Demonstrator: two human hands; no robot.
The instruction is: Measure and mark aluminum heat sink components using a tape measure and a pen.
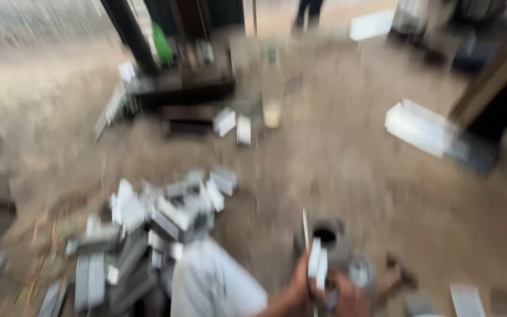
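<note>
- Two hands meet low in my view, both on one small white piece (317, 263) held upright between them, just above a grey block (331, 236) with a dark round hole
- Left hand (298, 286) comes in from a pale sleeve (212, 285), wrist bent upward, fingers wrapped round the piece's left edge; I judge this hand steadies it
- Right hand (347, 296) sits lower right, curled against the piece's base; heavy blur, so I cannot tell how tight that grasp is
- I read the piece as stood on end so that both hands can work it over the block, though contact between piece and block is not clear
- Thin pale rod (305, 230) rises beside the piece; what holds it I cannot tell
- Heap of pale offcuts (165, 211) lies near on the left, within reach of the sleeve
- Floor (347, 158) is dusty; a bottle (272, 94) stands well apart, beyond it a dark machine (183, 82)
- White slab (421, 126) lies far right
- Another person's legs (307, 13) show at the top edge
</note>
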